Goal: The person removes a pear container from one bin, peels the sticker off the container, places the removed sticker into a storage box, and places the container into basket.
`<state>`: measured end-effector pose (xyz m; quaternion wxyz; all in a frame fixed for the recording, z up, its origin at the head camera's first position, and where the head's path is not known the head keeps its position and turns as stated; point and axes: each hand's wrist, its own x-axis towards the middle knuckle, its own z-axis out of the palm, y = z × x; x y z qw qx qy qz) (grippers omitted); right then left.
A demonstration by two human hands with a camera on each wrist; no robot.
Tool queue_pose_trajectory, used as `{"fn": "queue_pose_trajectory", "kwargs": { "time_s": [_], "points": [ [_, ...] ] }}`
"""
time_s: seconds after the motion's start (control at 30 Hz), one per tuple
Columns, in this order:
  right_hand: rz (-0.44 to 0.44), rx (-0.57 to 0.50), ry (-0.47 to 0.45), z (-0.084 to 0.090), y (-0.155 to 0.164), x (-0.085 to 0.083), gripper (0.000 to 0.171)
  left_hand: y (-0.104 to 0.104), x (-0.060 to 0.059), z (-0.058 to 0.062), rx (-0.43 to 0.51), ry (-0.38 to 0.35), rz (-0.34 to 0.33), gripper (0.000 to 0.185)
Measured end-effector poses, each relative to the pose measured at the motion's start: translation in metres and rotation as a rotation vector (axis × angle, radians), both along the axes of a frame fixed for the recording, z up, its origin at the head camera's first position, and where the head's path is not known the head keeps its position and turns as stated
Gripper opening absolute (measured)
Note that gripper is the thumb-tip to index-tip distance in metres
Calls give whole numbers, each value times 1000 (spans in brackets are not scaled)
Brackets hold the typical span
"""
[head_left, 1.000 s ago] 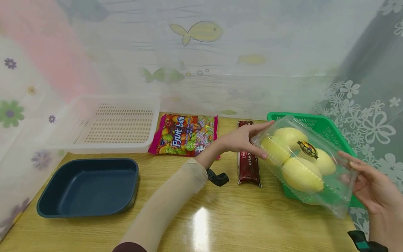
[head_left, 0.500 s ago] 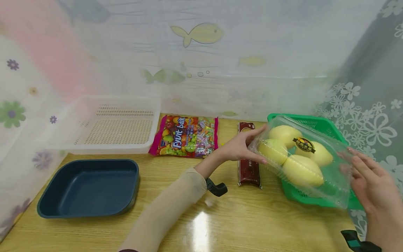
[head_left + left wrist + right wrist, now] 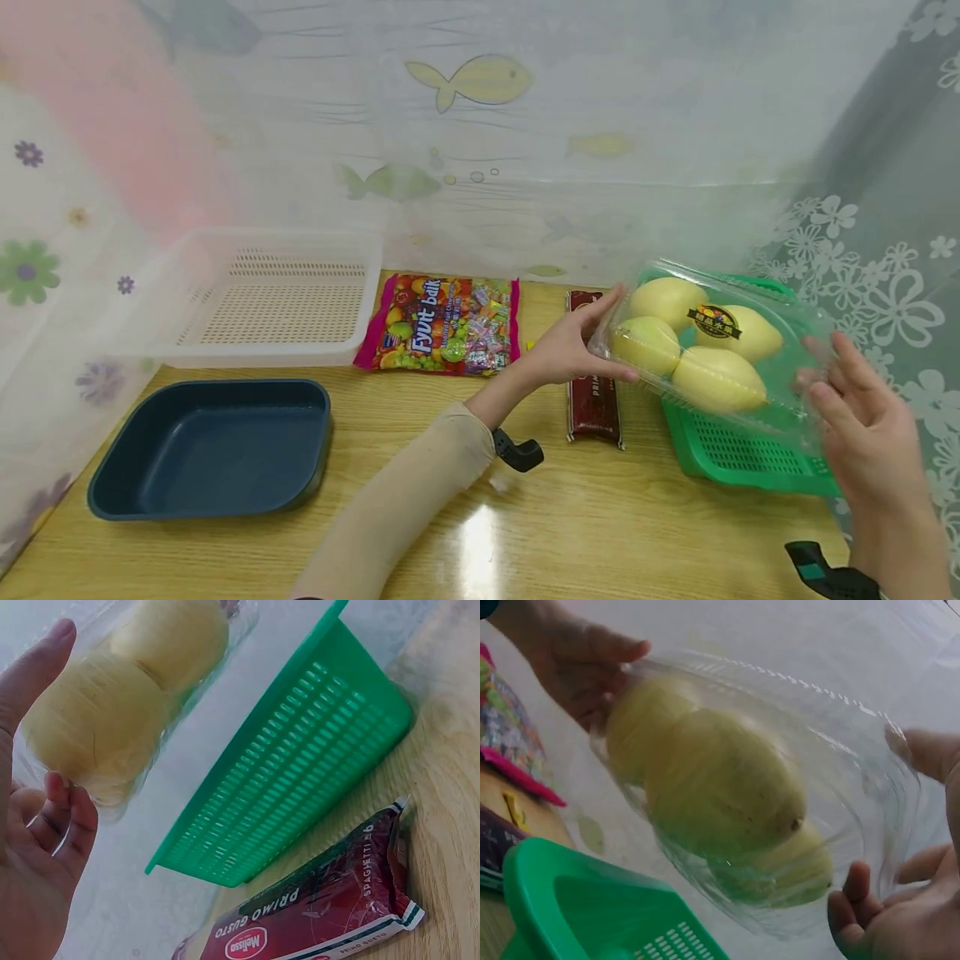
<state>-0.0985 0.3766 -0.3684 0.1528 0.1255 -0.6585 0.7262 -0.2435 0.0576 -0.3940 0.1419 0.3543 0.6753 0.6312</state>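
Above the green basket [image 3: 738, 454], at the right end of the table [image 3: 585, 533], a clear box [image 3: 716, 354] of four yellow fruits is held in the air between two hands. Its left end sits in the left hand [image 3: 573, 346]: the thumb lies along the upper edge of the box and the curled fingers [image 3: 71, 817] press its underside, so the plastic is pinched between them. In the left wrist view the nearest fruit [image 3: 94, 731] bulges against the lid just past those fingertips. Its right end meets the right hand [image 3: 862, 425], whose fingers are spread and only lightly bent; the thumb rests on the far corner and the fingertips [image 3: 855, 889] touch the lower rim, cradling the box rather than closing round it. Between the two hands the box hangs tilted, its label [image 3: 712, 321] facing up, over the far half of the basket and apart from it.

Left of the basket, a dark red spaghetti pack [image 3: 592, 400] lies flat on the wood, partly under the left hand. Farther left lies a candy bag [image 3: 442, 325]. A white basket [image 3: 277, 300] stands at the back left, with a dark blue tray [image 3: 213, 446] in front of it. A printed curtain [image 3: 480, 125] hangs behind the table.
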Motion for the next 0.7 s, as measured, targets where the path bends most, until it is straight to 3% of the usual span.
{"fn": "queue_pose_trajectory", "kwargs": {
  "time_s": [0.2,0.33,0.43,0.5,0.6,0.7],
  "points": [
    [-481,261,-283,11,-20,1,59,3,6,3,-9,34,18,122],
    [-660,244,-379,19,-30,-4,34,4,9,5,-5,29,15,121],
    [-690,151,-372,22,-32,-5,13,4,11,5,5,22,7,121],
    [-684,121,-364,23,-32,-5,14,4,11,6,14,24,7,121],
    [-608,87,-324,21,-28,-2,35,4,11,6,22,31,22,121],
    [-430,87,-239,15,-23,2,59,3,13,6,4,53,59,119]
  ]
}}
